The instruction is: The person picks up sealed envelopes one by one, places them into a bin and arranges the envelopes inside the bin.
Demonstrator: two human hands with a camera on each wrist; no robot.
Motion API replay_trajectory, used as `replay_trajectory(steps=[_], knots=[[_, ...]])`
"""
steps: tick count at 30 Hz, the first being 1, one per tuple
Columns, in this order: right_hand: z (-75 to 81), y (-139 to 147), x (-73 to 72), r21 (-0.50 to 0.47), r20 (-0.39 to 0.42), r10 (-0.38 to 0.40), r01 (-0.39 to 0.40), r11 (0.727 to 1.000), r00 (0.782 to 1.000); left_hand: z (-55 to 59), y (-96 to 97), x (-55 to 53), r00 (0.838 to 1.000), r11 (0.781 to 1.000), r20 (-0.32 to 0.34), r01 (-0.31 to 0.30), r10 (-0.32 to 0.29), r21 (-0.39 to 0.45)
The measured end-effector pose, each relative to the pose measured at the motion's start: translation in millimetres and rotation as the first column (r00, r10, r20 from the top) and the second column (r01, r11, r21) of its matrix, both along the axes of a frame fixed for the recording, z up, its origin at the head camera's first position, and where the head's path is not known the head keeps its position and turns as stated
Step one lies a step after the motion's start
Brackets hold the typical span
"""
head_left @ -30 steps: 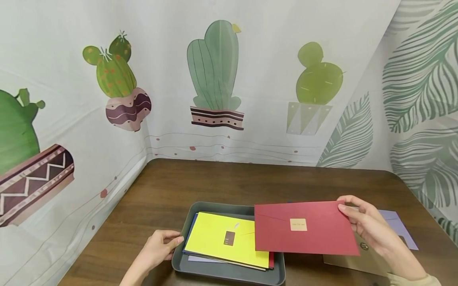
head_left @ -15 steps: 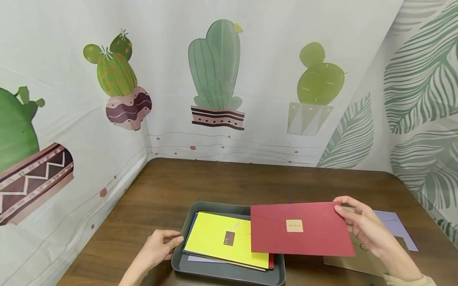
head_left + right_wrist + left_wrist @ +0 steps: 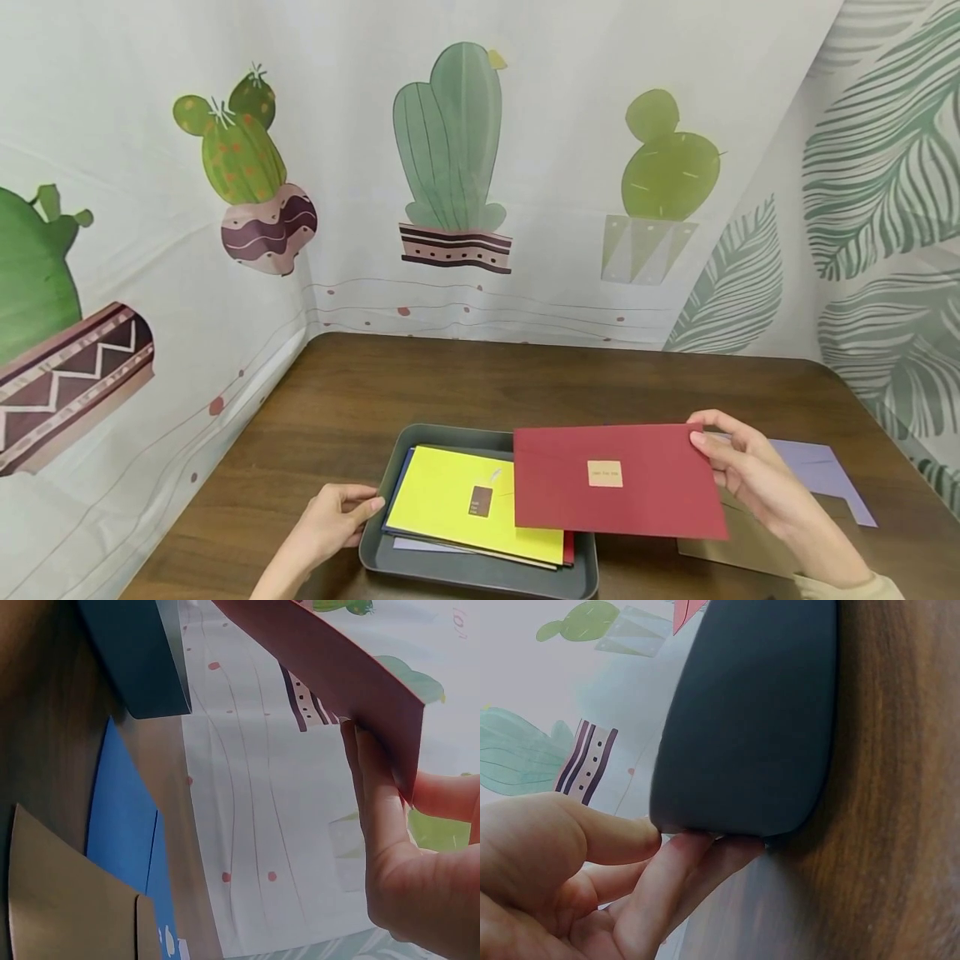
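Note:
My right hand point(image 3: 757, 475) pinches a red envelope point(image 3: 555, 483) by its upper right corner, thumb in front and fingers behind. In the head view the envelope, with a small cream label on it, overlaps the right part of a dark grey tray point(image 3: 480, 581). Inside the tray lies a stack of envelopes, a yellow envelope point(image 3: 442, 492) on top. Red, blue and lavender edges peek out beneath it. At the tray's left end, my left hand point(image 3: 333, 521) holds the rim between thumb and fingers. The left wrist view shows the tray's outer wall point(image 3: 750, 735) at those fingertips.
Right of the tray, a lavender envelope point(image 3: 828, 471) and a brown envelope point(image 3: 738, 550) lie on the wooden table point(image 3: 360, 383). A blue envelope point(image 3: 120, 817) shows beside the brown one in the right wrist view. A cactus-print curtain point(image 3: 555, 167) hangs behind the table.
My right hand has moved slowly left with the red envelope, which now covers more of the yellow one. My left hand and the tray have stayed in place.

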State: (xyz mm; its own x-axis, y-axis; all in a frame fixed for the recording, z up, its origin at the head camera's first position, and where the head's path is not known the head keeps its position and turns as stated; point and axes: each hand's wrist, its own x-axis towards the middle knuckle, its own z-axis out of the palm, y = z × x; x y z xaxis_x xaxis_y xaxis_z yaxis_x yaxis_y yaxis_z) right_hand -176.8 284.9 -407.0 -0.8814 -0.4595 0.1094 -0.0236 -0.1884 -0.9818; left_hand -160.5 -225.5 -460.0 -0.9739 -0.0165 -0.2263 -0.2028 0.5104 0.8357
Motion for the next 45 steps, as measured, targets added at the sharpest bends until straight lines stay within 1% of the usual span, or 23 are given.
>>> replay_trajectory(steps=[7,14,21,31,34,40,45], knots=[[-0.7,-7,0.5,-0.013,0.022,0.013,-0.012,1.0,1.0,0.4,0.4,0.6,1.0,1.0,0.007,-0.006,0.006,-0.002],[-1.0,-12,0.1,-0.008,0.018,0.019,-0.019,1.0,1.0,1.8,0.8,0.8,1.0,1.0,0.008,-0.001,0.001,-0.001],[-2.9,-19,-0.3,0.006,0.037,0.028,-0.029,1.0,0.999,0.3,-0.1,1.1,1.0,1.0,0.003,0.004,-0.004,0.0],[-4.8,-31,-2.5,0.02,0.021,0.033,-0.034,0.999,0.999,0.5,0.3,0.3,1.0,1.0,-0.019,0.012,-0.012,0.003],[-5.1,-35,-3.1,0.015,0.022,0.044,-0.044,0.999,0.999,1.1,0.0,0.0,1.0,1.0,-0.02,0.02,-0.02,0.006],[-6.9,-41,-3.9,0.005,0.03,0.068,-0.068,0.998,0.997,1.0,0.0,0.5,1.0,1.0,-0.021,0.017,-0.017,0.009],[-8.6,-47,-4.1,-0.011,0.055,0.08,-0.079,0.997,0.995,0.8,0.1,0.8,1.0,1.0,-0.022,0.018,-0.017,0.01]])
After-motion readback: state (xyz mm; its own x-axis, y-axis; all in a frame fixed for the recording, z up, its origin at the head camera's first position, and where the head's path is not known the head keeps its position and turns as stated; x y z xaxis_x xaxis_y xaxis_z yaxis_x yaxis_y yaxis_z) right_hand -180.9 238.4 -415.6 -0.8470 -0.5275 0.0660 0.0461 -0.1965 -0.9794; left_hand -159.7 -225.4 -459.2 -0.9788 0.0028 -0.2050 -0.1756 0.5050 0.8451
